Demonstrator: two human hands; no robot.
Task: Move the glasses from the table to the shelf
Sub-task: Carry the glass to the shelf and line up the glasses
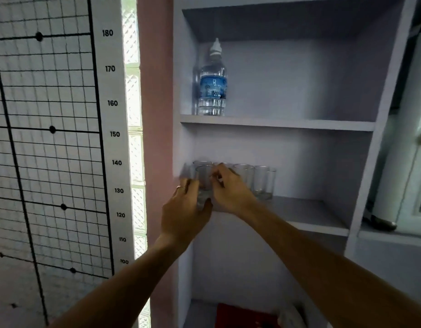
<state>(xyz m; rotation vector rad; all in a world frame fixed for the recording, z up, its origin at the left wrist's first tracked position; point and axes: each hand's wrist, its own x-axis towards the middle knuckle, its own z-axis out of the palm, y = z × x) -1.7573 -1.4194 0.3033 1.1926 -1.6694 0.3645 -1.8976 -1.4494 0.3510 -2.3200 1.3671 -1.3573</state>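
The person stood in front of a pale shelf (pixel 299 125) and both arms were stretched up to its middle board. The left hand (pixel 184 213) was curled around a clear front glass (pixel 204 183) at the left end of the board; its thumb lay low against the base of the glass and its fingers went around the left side, so the grip was closed on this glass. I saw a ring (pixel 181 187) on one finger of this hand. The right hand (pixel 229 192) reached in just beside it, with the fingertips bent at the rim on the right side of the same glass; whether they really pinched the rim or only touched it, I could not tell, because the picture was blurred there. More glasses (pixel 264 182) stood upright in a row on the same board, behind and to the right of the hands, close together. On the board above, near the left wall, a water bottle (pixel 213 81) with a blue label stood upright. To the left of the shelf, a measuring chart (pixel 51 138) with a black grid and numbers hung on the wall.
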